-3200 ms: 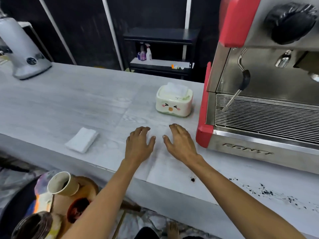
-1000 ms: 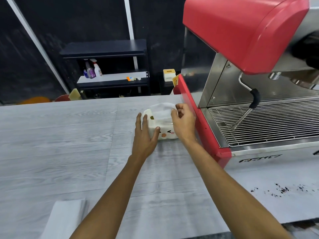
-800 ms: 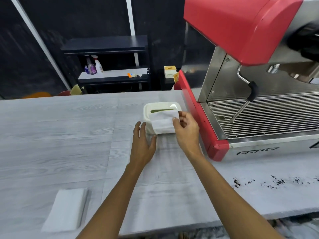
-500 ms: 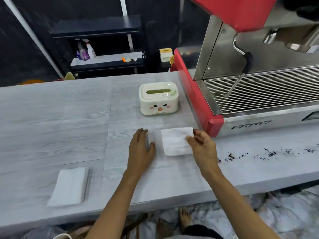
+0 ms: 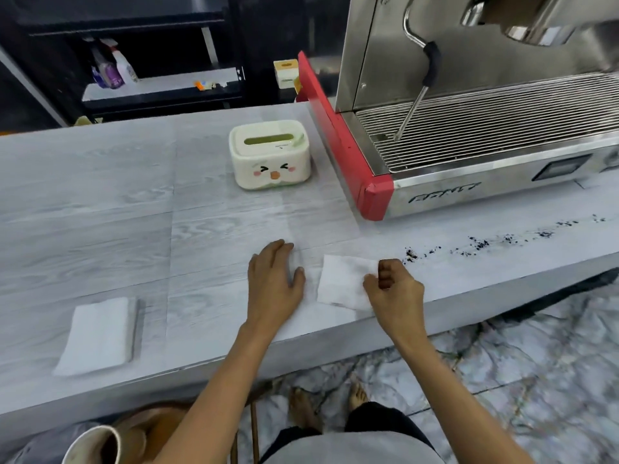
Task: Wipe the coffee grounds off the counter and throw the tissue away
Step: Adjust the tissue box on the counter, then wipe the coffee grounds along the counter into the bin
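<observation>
A long grey wood-grain counter (image 5: 100, 209) runs across the room, its front edge close to the person standing at it. On its right end sits a big espresso machine (image 5: 469, 135), steel with a red side panel, a steam wand (image 5: 418, 92) hanging over the drip grille. Behind the counter, a dark shelf unit (image 5: 160, 88) holds spray bottles.

Left of the machine and just beside its red flank stands a cream tissue box (image 5: 269, 159) with a cartoon face on the front and a green slot on top. Near the front edge, far to the left, lies a folded white cloth (image 5: 97, 334), well apart from both hands.

The person's left hand (image 5: 273, 283) rests flat on the counter, palm down, fingers together and holding nothing. Just to its right the right hand (image 5: 393, 289) is curled, thumb and fingers pinching the right edge of a white tissue (image 5: 341, 283) that lies spread on the counter near the front edge.

The coffee grounds (image 5: 482, 244) form a thin dark scattered trail in front of the machine, starting just beside the right hand's knuckles and running off rightward. The tissue lies left of the trail, not on it.
</observation>
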Motion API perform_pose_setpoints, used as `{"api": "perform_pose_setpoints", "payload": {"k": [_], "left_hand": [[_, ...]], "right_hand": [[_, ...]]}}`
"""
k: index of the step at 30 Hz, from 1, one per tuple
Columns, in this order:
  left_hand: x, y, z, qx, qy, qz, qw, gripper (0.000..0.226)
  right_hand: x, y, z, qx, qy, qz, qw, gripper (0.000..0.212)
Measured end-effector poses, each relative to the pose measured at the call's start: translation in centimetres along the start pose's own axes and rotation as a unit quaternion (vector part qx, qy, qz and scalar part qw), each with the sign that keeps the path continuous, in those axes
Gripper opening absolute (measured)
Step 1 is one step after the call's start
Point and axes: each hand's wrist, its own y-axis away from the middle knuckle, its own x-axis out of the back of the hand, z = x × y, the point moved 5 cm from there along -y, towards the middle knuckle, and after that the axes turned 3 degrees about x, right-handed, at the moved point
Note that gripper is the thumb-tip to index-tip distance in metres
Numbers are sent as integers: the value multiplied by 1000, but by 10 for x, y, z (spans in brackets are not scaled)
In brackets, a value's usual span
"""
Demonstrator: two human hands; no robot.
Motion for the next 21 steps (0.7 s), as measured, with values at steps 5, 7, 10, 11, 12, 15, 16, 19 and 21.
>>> {"api": "perform_pose_setpoints", "payload": {"k": [5,7,10,11,12,15,16,19,21], "left_hand": [[-7,3,6,3,-28,4,1000,49],[-8,6,10,2,-35,12,999,48],[-10,11,15,-4,-51,20,998,46],[-11,13,17,-5,-61,20,998,46],[-12,14,18,-6,-69,19,997,46],[-15,16,20,3,-98,8,995,50],[-16,17,21,7,-111,1,994,51],[-21,20,24,23,-156,-30,987,56],[-25,20,25,36,-183,-53,981,59]], "right_hand": [[14,4,7,17,144,-37,989,21],[24,6,6,40,176,-4,984,27],[19,8,-12,202,174,0,964,26],[10,10,-16,270,174,-38,946,24],[-2,12,-16,329,178,-84,924,25],[-34,17,3,404,201,-200,870,36],[-39,18,10,406,212,-215,863,39],[-39,14,21,386,229,-213,868,43],[-36,13,22,370,240,-202,874,45]]}}
